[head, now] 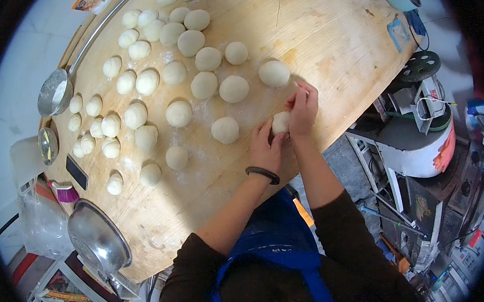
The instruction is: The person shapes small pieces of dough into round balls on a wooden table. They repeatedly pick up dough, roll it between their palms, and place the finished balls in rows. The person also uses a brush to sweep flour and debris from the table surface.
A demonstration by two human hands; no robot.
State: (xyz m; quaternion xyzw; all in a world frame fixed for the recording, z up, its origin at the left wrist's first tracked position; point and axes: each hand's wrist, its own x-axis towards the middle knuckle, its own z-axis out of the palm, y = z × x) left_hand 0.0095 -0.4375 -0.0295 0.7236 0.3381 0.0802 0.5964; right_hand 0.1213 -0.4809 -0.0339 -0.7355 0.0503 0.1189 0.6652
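A pale, round dough ball (pixel 281 122) lies between my two hands near the front edge of the wooden work table (pixel 334 26). My left hand (pixel 265 143), with a dark band at the wrist, cups its left side. Against its right side rests my right hand (pixel 303 109), fingers curled; its palm side is hidden. Just above my right hand sits a larger smooth dough ball (pixel 274 74). Another dough ball (pixel 225 130) is to the left of my left hand. Several more, smooth or folded, spread over the left and far parts of the floured wood.
A steel bowl (pixel 98 234) stands at the table's near left corner, with a purple brush (pixel 65 192) and a phone (pixel 76 172) beyond it. A long-handled metal ladle (pixel 54 92) and a small glass bowl (pixel 48 146) lie along the left edge. Machinery (pixel 413 139) stands right of the table.
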